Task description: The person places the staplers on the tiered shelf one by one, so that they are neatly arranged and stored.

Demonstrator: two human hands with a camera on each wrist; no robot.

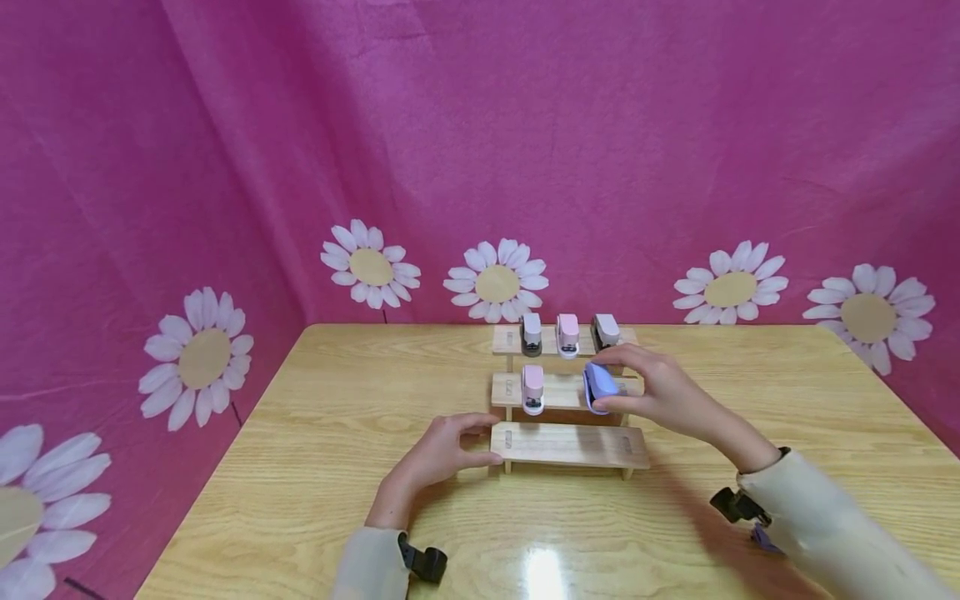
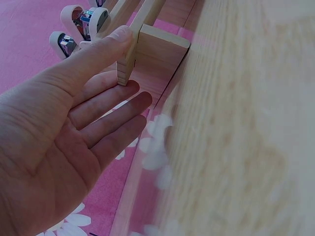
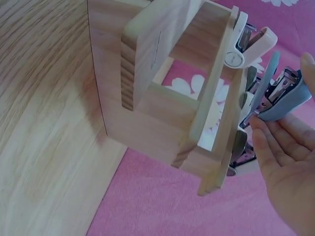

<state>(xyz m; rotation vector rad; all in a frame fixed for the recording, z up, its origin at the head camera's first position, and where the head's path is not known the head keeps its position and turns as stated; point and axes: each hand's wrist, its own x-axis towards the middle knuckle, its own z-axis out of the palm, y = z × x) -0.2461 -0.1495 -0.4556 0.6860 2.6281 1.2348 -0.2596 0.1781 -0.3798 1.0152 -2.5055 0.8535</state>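
Note:
My right hand (image 1: 667,396) pinches a blue-purple mini stapler (image 1: 600,386) between thumb and fingers, at the right part of the middle step of a three-step wooden rack (image 1: 570,443). In the right wrist view the stapler (image 3: 290,98) is tilted beside the rack. My left hand (image 1: 442,452) holds the left end of the lowest step; the left wrist view shows the thumb on one side of the board's end and fingertips on the other. A pink stapler (image 1: 533,388) stands at the left of the middle step.
On the top step stand a grey-white stapler (image 1: 531,333), a pink stapler (image 1: 567,335) and another grey-white stapler (image 1: 606,331). A purple object (image 1: 765,538) lies partly hidden by the right sleeve. Behind the wooden table (image 1: 360,383) hangs a magenta cloth (image 1: 600,167) with daisies.

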